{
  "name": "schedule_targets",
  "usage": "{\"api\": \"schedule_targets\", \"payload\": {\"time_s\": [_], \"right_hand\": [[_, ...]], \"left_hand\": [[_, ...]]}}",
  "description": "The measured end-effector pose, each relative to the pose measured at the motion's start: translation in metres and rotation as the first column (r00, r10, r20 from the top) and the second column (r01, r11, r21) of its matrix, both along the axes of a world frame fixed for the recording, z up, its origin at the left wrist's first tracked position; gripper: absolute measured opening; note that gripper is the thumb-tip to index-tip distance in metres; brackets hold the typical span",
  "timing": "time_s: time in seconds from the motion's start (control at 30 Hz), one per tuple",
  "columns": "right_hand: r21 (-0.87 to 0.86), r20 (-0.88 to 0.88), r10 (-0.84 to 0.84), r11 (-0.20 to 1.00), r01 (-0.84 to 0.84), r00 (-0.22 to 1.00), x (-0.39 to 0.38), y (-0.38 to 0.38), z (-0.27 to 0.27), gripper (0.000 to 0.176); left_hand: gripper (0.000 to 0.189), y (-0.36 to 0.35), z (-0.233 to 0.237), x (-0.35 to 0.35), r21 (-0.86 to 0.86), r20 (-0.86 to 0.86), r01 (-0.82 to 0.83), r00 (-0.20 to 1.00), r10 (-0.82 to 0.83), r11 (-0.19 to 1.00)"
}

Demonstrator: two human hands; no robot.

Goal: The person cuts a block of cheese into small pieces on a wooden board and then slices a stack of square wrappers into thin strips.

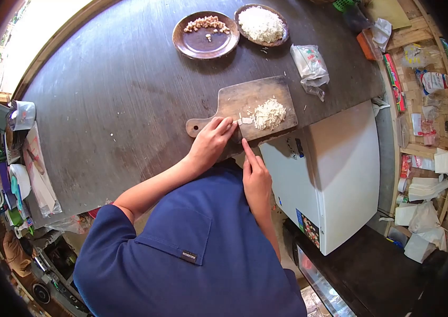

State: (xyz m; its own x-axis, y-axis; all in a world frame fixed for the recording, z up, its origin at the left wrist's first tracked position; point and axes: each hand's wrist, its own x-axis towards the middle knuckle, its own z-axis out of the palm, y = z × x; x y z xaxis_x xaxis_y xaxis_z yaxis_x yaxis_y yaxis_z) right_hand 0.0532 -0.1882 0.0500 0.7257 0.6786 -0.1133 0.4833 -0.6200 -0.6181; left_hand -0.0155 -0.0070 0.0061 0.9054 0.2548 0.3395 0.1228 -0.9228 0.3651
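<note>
A wooden cutting board point(234, 100) with a handle lies at the table's near edge. On its right half sits a heap of thin pale sticks point(270, 114), with a few flat white slices point(245, 121) beside it. My left hand point(210, 143) rests over the board's lower left, fingers bent and pressed together on a small pale food piece, mostly hidden. Close to its right, my right hand point(256, 177) is closed round a knife, index finger stretched along it. The dark blade point(238, 135) barely shows between my hands; the handle is hidden.
Beyond the board stand a brown plate point(197, 46) with small tan chunks and a bowl point(285, 37) of white shreds. A plastic packet point(309, 64) lies to their right. A white fridge or freezer point(340, 174) adjoins the table. Another knife point(36, 162) lies far left.
</note>
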Motion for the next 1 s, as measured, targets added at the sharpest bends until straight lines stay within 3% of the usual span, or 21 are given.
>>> {"api": "schedule_targets", "payload": {"time_s": [0.2,0.37,0.6,0.8,1.0], "right_hand": [[0.085,0.020,0.014,0.996,-0.016,1.000,0.009,0.011,-0.006,0.055],[0.024,-0.054,0.010,1.000,-0.009,0.999,0.001,-0.002,0.004,0.055],[0.111,0.022,0.033,0.993,-0.036,0.999,0.010,0.013,-0.005,0.056],[0.044,-0.099,0.016,0.999,-0.011,0.995,0.003,-0.005,0.003,0.055],[0.125,-0.024,0.029,0.992,-0.026,0.999,0.013,0.014,-0.008,0.054]], "left_hand": [[0.046,0.002,0.000,0.000,-0.030,0.012,0.002,1.000,-0.001,1.000],[0.045,0.001,0.001,0.000,-0.048,0.003,-0.006,1.000,0.006,0.999],[0.045,0.001,0.001,-0.001,-0.055,0.030,-0.004,1.000,0.006,0.998],[0.047,0.002,0.003,-0.002,-0.066,0.013,-0.004,1.000,0.005,0.998],[0.046,0.001,0.003,-0.002,-0.064,0.012,-0.002,1.000,0.003,0.998]]}}
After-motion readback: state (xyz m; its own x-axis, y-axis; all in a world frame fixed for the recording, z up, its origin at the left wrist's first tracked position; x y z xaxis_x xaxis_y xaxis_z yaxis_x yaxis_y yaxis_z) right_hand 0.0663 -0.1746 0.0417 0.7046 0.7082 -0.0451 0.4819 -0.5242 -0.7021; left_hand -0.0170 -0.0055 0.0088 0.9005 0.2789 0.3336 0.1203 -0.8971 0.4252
